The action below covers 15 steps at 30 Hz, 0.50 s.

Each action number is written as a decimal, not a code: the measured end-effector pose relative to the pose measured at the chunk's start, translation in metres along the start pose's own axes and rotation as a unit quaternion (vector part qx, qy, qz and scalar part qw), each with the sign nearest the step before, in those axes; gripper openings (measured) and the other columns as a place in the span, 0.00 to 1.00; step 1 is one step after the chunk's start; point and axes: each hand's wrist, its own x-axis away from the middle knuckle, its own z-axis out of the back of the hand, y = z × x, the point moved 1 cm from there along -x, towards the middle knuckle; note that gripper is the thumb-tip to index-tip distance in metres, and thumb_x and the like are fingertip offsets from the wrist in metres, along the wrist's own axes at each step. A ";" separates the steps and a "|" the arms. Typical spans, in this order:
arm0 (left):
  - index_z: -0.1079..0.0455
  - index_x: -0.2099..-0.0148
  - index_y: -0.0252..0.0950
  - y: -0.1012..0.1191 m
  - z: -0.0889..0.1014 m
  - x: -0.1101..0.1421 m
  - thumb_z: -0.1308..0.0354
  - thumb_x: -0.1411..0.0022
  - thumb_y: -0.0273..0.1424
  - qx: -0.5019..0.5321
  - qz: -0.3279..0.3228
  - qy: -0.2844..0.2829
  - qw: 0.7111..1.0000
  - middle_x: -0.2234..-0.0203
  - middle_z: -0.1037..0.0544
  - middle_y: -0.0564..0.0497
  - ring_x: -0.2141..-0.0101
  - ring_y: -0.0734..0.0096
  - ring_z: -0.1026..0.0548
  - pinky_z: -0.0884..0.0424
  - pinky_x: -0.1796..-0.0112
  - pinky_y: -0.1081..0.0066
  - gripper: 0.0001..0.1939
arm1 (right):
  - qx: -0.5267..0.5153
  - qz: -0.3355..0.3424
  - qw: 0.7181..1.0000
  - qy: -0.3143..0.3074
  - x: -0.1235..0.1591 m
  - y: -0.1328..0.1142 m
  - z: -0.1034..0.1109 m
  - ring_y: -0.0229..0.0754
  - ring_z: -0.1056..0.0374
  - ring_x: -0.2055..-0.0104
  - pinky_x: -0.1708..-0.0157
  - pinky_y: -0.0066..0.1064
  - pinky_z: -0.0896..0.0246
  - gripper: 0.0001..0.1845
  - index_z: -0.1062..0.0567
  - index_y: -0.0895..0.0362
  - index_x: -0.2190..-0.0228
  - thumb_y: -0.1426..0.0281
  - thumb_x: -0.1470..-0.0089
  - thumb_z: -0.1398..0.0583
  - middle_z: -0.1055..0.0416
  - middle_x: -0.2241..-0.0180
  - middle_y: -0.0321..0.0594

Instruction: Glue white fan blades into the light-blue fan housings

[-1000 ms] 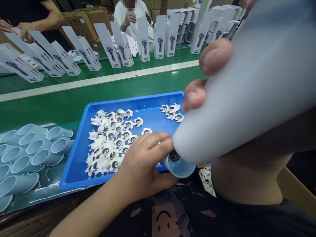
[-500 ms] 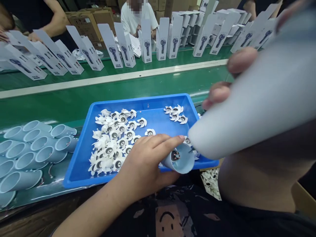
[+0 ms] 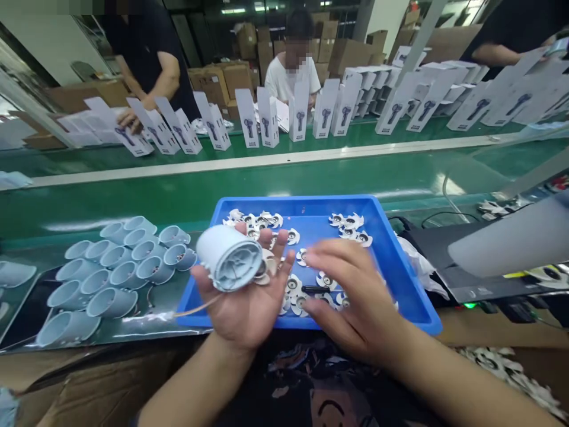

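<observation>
My left hand point(image 3: 249, 311), palm up over the left of the tray, holds a light-blue cup-shaped fan housing point(image 3: 229, 258). The housing lies tilted, its ribbed end toward me, and a thin wire trails left below it. A white fan blade point(image 3: 267, 267) shows beside the housing at my fingers; whether it is held I cannot tell. My right hand point(image 3: 355, 296) hovers over the tray with fingers apart, blurred and holding nothing visible. Between its thumb and fingers, a thin black rod-like piece point(image 3: 315, 289) shows among the white fan blades point(image 3: 349, 222) in the blue tray point(image 3: 306, 204).
Several light-blue housings point(image 3: 122, 255) lie in rows at left. A whitish cylindrical tool point(image 3: 498, 240) is at right, beside a dark box point(image 3: 448, 267). Open white printed boxes point(image 3: 300, 118) line the green bench point(image 3: 178, 190); people work behind them. More fan blades point(image 3: 511, 373) lie low at right.
My right hand has let go of the large whitish tool, which is now off to the right. My left hand has turned the housing and shifted left. The view has tilted upward.
</observation>
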 end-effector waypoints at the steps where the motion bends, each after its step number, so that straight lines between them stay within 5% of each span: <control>1: 0.35 0.41 0.56 -0.003 -0.004 0.003 0.62 0.44 0.69 0.055 0.010 0.008 0.998 0.43 0.28 0.52 0.38 0.52 0.35 0.32 0.43 0.49 0.39 | 0.003 0.012 1.000 -0.003 -0.006 0.000 -0.015 0.47 0.38 0.45 0.45 0.45 0.39 0.18 0.33 0.54 0.48 0.62 0.37 0.42 0.33 0.50 0.45; 6: 0.24 0.52 0.50 -0.004 0.001 0.014 0.39 0.52 0.61 0.264 0.023 0.027 0.964 0.42 0.28 0.50 0.36 0.48 0.40 0.34 0.42 0.53 0.31 | 0.025 0.015 0.999 0.014 -0.023 0.007 -0.047 0.41 0.35 0.54 0.55 0.34 0.34 0.08 0.34 0.54 0.59 0.67 0.40 0.42 0.33 0.59 0.41; 11: 0.23 0.54 0.48 0.011 0.040 0.017 0.30 0.60 0.56 0.241 0.002 0.115 0.964 0.47 0.23 0.52 0.40 0.54 0.33 0.26 0.49 0.62 0.31 | 0.193 -0.043 0.978 -0.062 -0.022 0.041 -0.009 0.46 0.31 0.59 0.58 0.40 0.35 0.05 0.32 0.57 0.68 0.72 0.40 0.47 0.28 0.63 0.44; 15: 0.23 0.56 0.45 0.021 0.066 0.015 0.26 0.64 0.51 0.191 0.015 0.157 0.969 0.62 0.17 0.52 0.58 0.59 0.20 0.20 0.56 0.62 0.32 | 0.341 -0.189 0.892 -0.229 -0.019 0.067 0.025 0.51 0.29 0.62 0.61 0.43 0.33 0.06 0.25 0.59 0.65 0.78 0.49 0.38 0.26 0.62 0.46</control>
